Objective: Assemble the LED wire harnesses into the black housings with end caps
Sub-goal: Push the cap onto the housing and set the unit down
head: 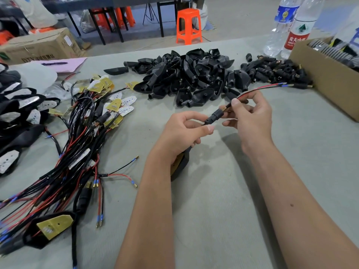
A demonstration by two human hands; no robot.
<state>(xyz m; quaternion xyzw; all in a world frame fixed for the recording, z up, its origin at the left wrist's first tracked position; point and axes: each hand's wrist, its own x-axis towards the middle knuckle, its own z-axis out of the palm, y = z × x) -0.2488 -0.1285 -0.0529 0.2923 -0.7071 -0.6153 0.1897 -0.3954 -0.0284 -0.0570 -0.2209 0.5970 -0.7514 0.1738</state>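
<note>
My left hand [184,131] grips a black housing [181,164] that hangs below the palm, its yellow LED board showing, and pinches the housing's neck beside a small black end cap [214,117]. My right hand [250,117] pinches the red and black wire harness [258,89] just behind the cap's brass thread. The harness runs up and to the right over the table to blue-sleeved brass terminals. A big pile of empty black housings [192,78] lies behind my hands. Loose end caps [275,71] are heaped to its right.
A tangle of wire harnesses with LED boards [85,136] covers the table's left side. Finished units [17,105] line the left edge. A cardboard box [318,72] stands at the right, with two water bottles [285,28] behind it. An orange stool [188,26] stands on the floor beyond.
</note>
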